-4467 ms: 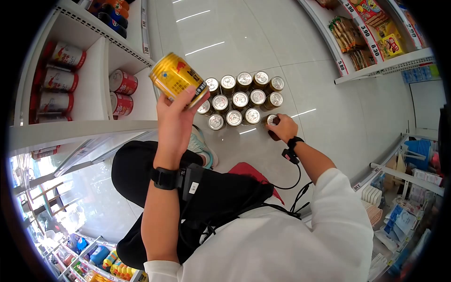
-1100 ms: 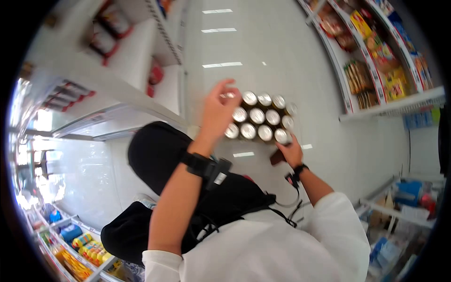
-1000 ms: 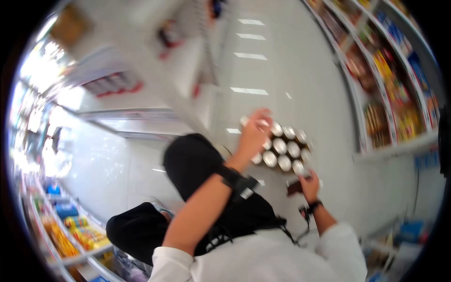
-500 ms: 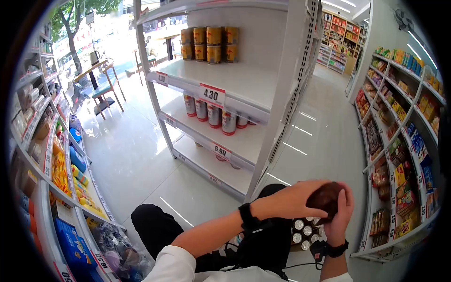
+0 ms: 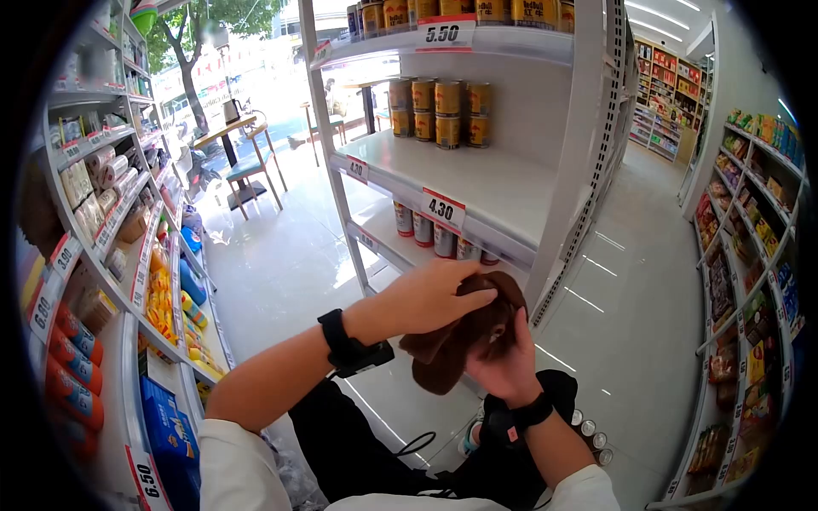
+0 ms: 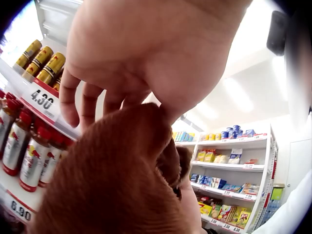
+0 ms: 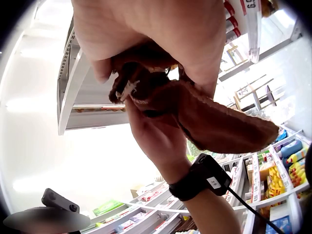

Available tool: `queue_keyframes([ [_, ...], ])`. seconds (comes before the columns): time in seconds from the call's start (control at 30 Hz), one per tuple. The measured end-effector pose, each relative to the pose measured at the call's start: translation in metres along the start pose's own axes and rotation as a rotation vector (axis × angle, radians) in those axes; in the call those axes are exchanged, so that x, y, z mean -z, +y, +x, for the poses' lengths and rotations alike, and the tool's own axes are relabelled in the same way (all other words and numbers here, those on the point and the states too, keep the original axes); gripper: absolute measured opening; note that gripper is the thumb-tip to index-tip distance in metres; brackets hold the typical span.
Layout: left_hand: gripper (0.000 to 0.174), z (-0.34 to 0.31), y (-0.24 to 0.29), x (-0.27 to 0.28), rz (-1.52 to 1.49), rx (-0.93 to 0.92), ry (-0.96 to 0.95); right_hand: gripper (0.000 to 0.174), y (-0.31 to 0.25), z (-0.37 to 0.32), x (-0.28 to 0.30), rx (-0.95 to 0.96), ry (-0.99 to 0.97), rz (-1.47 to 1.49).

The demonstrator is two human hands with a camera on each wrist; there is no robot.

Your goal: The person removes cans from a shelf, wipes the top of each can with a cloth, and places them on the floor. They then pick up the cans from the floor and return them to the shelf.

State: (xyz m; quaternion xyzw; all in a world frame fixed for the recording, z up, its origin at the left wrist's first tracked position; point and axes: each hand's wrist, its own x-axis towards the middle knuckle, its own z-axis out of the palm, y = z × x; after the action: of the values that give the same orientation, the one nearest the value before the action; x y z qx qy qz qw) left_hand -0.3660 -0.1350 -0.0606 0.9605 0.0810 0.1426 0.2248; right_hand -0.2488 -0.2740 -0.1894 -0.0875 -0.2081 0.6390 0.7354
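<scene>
A soft brown cloth (image 5: 443,358) is bunched between my two hands in front of the shelf unit, one flap hanging down. My left hand (image 5: 430,294) grips it from above; in the left wrist view the thumb pinches a fold of the cloth (image 6: 112,180). From below and the right, my right hand (image 5: 504,366) holds the same bundle, with its fingers partly hidden by the folds. In the right wrist view a long flap of the cloth (image 7: 224,122) sticks out sideways. Yellow cans (image 5: 447,115) stand stacked on the shelf beyond the hands.
The white shelf board (image 5: 494,183) carries 4.30 price tags. Red-and-white bottles (image 5: 423,228) line the level below, and more yellow cans (image 5: 400,13) fill the one above. Several can tops (image 5: 596,439) show on the floor beside my right knee. Stocked racks (image 5: 733,341) flank the aisle.
Earlier my left hand held a yellow can and my right hand was at floor cans with the cloth. Now both hands hold the cloth, raised before the shelf; the view has tilted up.
</scene>
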Motion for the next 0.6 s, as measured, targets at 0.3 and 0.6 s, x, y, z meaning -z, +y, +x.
queue_keyframes([
  [0.3, 0.041, 0.122, -0.084, 0.123, -0.063, 0.502, 0.169, 0.049, 0.054, 0.078, 0.070, -0.351, -0.033, -0.274],
  [0.6, 0.057, 0.280, -0.181, 0.123, -0.226, 0.531, 0.405, 0.064, 0.117, 0.068, 0.124, -0.313, 0.066, -0.866],
])
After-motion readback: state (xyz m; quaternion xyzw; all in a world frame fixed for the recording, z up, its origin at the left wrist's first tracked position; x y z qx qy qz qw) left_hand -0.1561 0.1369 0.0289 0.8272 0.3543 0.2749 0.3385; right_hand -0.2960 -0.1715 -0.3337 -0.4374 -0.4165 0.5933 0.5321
